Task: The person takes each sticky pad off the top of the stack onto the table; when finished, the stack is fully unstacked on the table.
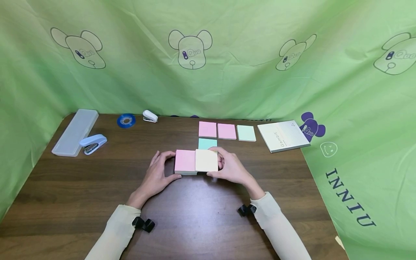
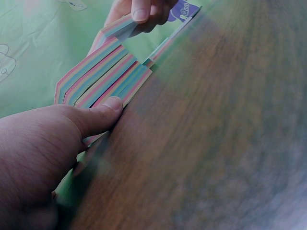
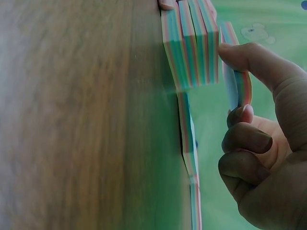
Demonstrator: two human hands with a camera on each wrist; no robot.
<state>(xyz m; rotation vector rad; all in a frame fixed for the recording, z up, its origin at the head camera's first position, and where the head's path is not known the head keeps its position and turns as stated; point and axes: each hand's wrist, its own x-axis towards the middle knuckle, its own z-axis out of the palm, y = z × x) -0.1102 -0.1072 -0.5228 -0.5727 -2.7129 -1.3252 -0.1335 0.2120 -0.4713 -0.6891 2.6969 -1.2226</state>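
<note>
My left hand (image 1: 157, 173) holds a stack of sticky note pads (image 1: 185, 160), pink on top, with the thumb at its near side and the fingers at its far side. Striped layers of several pads show along the stack's edge in the left wrist view. With thumb and fingers my right hand (image 1: 231, 167) pinches a sticky note pad with a pale yellow top (image 1: 206, 160). This pad is raised at the right end of the stack, its left edge overlapping the pink top in the head view. Just behind it lies a teal sticky note pad (image 1: 207, 143), partly covered.
Two pink pads (image 1: 207, 129) and a mint pad (image 1: 246, 133) lie in a row behind. To their right is a white notebook (image 1: 283, 135). Leftward are a white stapler (image 1: 150, 116), blue tape roll (image 1: 126, 120), light blue stapler (image 1: 93, 143) and translucent case (image 1: 75, 133).
</note>
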